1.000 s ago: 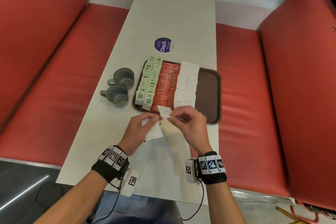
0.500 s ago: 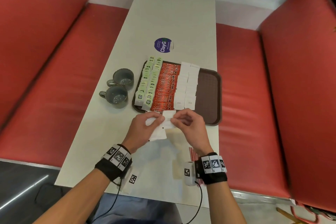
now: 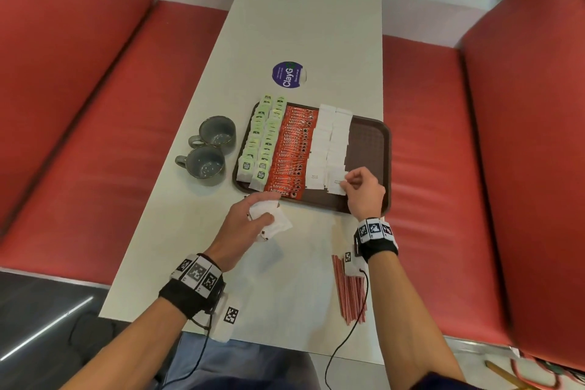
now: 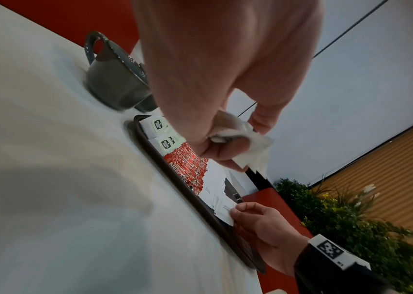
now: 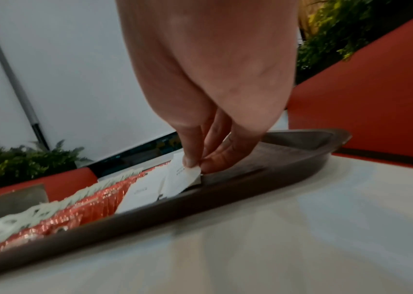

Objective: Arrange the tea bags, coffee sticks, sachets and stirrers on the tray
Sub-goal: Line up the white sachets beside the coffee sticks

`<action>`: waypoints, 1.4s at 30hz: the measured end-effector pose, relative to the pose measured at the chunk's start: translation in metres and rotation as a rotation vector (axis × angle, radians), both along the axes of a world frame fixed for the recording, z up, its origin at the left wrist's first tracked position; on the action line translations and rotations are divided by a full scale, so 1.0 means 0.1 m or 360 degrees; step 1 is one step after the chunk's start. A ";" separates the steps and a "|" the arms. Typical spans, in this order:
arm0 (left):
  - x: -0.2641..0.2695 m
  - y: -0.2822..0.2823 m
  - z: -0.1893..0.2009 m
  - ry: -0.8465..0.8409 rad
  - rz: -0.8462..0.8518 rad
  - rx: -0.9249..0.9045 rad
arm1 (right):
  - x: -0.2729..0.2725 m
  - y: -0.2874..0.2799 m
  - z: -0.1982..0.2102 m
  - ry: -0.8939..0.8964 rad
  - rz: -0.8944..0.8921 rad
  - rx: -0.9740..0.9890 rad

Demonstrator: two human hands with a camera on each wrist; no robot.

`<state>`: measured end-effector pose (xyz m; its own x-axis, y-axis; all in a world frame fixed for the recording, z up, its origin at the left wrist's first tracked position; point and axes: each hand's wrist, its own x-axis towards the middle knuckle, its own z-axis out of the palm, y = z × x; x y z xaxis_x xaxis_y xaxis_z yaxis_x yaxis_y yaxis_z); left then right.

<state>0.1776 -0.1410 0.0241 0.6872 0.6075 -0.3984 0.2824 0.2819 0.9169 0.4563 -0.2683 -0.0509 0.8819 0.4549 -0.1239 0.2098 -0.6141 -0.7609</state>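
Right hand (image 3: 364, 191): you pinched a white sachet (image 3: 336, 184) on the tray (image 3: 367, 142).
Left hand (image 3: 253, 215): you clutched crumpled sachets (image 3: 275, 225); count hidden.

The brown tray (image 3: 367, 136) lies flat on the counter. On it, from left to right, are two rows of green tea bags (image 3: 261, 142), a row of orange coffee sticks (image 3: 292, 152) and two rows of white sachets (image 3: 329, 142). Some loose white sachets (image 3: 272, 222) are near the tray's near edge. Red stirrers (image 3: 349, 291) lie bundled at the near right.
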 end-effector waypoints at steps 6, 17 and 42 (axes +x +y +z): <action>-0.06 0.04 -0.01 -0.0099 -0.0125 0.0098 | 0.01 0.11 -0.08 -0.0186 0.0131 -0.0217; -0.03 0.02 0.04 -0.0178 -0.0019 0.0152 | -0.55 0.13 0.51 -0.0094 0.0165 0.0203; -0.07 0.00 0.05 0.0040 0.0166 0.0151 | -0.60 0.15 0.29 0.0289 -0.0108 0.0247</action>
<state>0.1704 -0.1412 0.0295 0.6087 0.7111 -0.3518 0.2790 0.2233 0.9340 0.3965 -0.2531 -0.0224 0.8806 0.4213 -0.2166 0.0231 -0.4949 -0.8686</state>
